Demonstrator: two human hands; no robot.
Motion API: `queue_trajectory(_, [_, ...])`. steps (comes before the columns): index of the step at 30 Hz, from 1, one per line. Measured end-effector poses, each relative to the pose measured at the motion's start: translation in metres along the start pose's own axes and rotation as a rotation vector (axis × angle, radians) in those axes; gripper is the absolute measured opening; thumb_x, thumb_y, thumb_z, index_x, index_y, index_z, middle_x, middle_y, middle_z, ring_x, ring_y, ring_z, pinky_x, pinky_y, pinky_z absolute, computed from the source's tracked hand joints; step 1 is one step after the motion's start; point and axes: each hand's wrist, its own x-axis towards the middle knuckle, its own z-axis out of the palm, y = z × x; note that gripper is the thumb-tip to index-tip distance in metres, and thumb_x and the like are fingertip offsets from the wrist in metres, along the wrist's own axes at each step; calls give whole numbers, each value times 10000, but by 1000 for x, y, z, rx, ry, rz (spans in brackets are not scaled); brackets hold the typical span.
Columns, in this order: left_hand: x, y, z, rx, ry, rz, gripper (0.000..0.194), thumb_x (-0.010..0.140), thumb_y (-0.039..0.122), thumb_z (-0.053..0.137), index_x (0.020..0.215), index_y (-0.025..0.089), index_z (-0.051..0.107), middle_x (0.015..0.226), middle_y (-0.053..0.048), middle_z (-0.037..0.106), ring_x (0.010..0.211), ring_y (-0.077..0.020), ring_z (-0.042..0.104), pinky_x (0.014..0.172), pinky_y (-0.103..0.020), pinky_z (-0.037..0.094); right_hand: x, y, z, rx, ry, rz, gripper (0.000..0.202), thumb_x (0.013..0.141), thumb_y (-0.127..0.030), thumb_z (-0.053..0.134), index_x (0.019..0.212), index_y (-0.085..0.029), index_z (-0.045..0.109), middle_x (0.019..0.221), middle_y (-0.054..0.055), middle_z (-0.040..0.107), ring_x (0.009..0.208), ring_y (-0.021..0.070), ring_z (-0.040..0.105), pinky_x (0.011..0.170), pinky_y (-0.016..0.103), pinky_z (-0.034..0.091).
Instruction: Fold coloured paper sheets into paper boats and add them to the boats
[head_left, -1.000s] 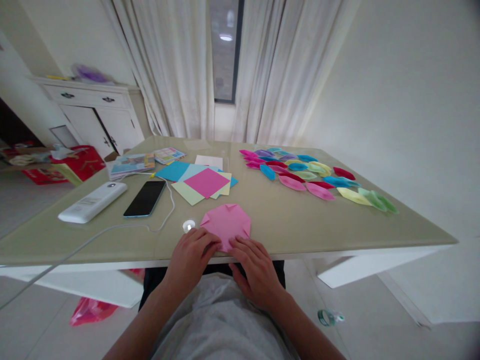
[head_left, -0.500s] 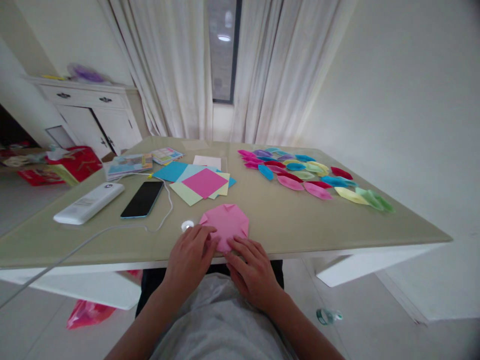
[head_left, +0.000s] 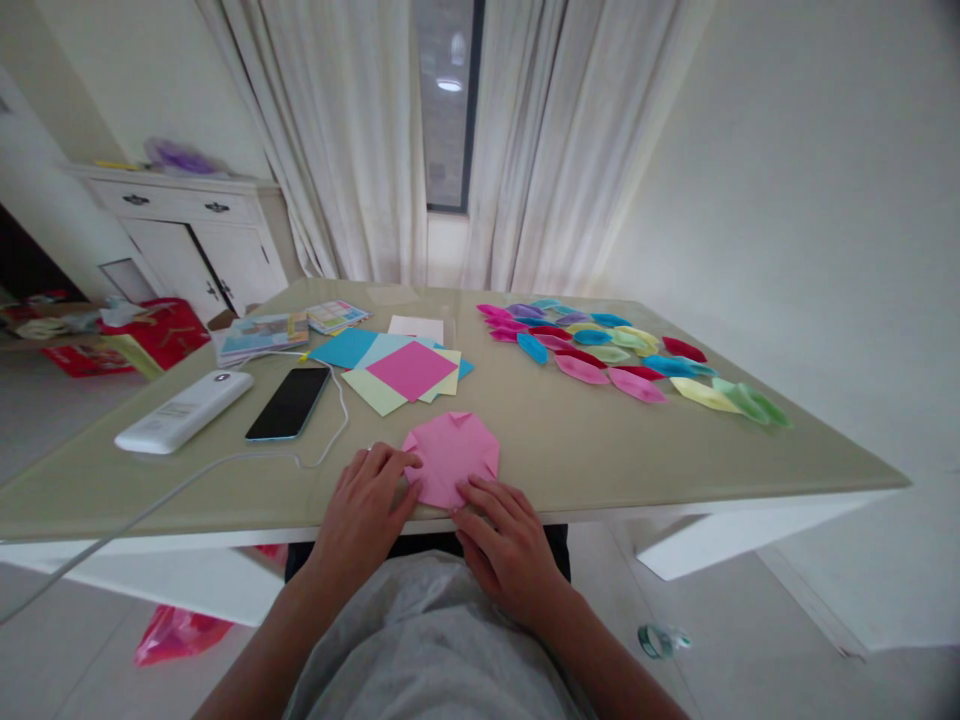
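A pink sheet of origami paper [head_left: 454,452] lies near the table's front edge, its corners folded in so that the outline is roughly eight-sided. My left hand [head_left: 369,500] holds it at the left edge, fingers bent and fingertips on the paper, thumb lower down. At the bottom edge my right hand [head_left: 506,535] grips the sheet, with its fingers on top and the thumb by the table edge. What lies under the right fingertips is hidden.
Coloured paper squares [head_left: 411,370] lie beyond the folded sheet. Several folded paper petals [head_left: 581,368] spread over the table's right side. A phone [head_left: 289,404], a white power bank [head_left: 184,411], a white cable [head_left: 247,457] and booklets [head_left: 266,335] are on the left.
My left hand has slid slightly left and its fingers have shifted along the paper's left edge, now covering the white round thing. My right hand stays almost still.
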Motion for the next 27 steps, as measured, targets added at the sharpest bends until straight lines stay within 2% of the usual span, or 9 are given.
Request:
queue_trajectory(4, [10, -7, -1, -16, 82, 35, 207, 1076, 306, 566, 1253, 219, 628, 1255, -129, 696, 1167, -326, 644, 1017, -494, 518, 0, -1, 2, -2, 19, 6, 277, 1016, -149, 630, 1269, -223, 713, 1407, 125, 742, 1363, 296, 644, 1113, 503, 540])
queue_trajectory(6, [11, -12, 0, 13, 39, 89, 286, 1103, 329, 528, 1346, 198, 599, 1413, -159, 684, 1307, -330, 631, 1091, -506, 497, 0, -1, 1, -3, 10, 1, 269, 1016, -142, 630, 1261, -219, 708, 1417, 124, 737, 1367, 300, 640, 1115, 504, 535])
queue_trajectory(9, [0, -15, -1, 78, -77, 207, 369, 1094, 355, 561, 1422, 188, 596, 1482, -155, 694, 1352, -329, 649, 1130, -520, 485, -2, 2, -5, 9, -3, -4, 208, 1031, -148, 628, 1213, -217, 703, 1418, 118, 736, 1356, 296, 638, 1120, 491, 525])
queue_trajectory(12, [-22, -13, -5, 87, -78, 257, 548, 1012, 438, 714, 1468, 165, 581, 1459, -159, 715, 1320, -339, 667, 1115, -499, 498, -5, 9, -16, 25, 29, 11, 101, 1040, -160, 650, 1108, -224, 687, 1317, 94, 782, 1264, 284, 673, 1087, 466, 521])
queue_trajectory(17, [-44, -7, -12, -48, 39, 307, 219, 1103, 213, 562, 1265, 244, 707, 1211, -48, 818, 1087, -230, 736, 1013, -377, 508, -4, 20, -29, 46, 34, 1, 167, 1070, -138, 607, 1209, -212, 662, 1196, 88, 812, 1087, 260, 702, 1004, 423, 518])
queue_trajectory(19, [-41, -7, -14, -158, 50, 243, 186, 1104, 228, 567, 1180, 253, 735, 1105, -31, 821, 1015, -214, 736, 959, -345, 522, -2, 22, -29, 59, 33, 20, 201, 1090, -132, 556, 1235, -217, 665, 1157, 87, 814, 1049, 259, 699, 975, 414, 519])
queue_trajectory(22, [-25, -4, -18, -284, 38, 115, 179, 1098, 285, 577, 1136, 247, 747, 1015, -34, 802, 965, -216, 728, 899, -324, 538, 6, 25, -27, 86, 50, 104, 190, 1108, -156, 512, 1141, -215, 689, 1021, 82, 807, 955, 260, 702, 902, 393, 526])
queue_trajectory(25, [0, 1, -23, -344, -72, 56, 242, 1095, 379, 550, 1128, 229, 737, 1110, -78, 780, 1063, -246, 715, 937, -346, 548, 25, 30, -29, 128, 4, 276, 188, 1117, -192, 504, 1073, -204, 686, 982, 73, 790, 903, 238, 723, 845, 347, 529])
queue_trajectory(27, [16, 2, -21, -324, -164, 1, 296, 1101, 409, 499, 1070, 217, 722, 1068, -88, 764, 1015, -252, 710, 902, -357, 555, 41, 36, -31, 119, -101, 420, 185, 1123, -207, 509, 1061, -211, 683, 954, 43, 781, 856, 211, 730, 797, 313, 519])
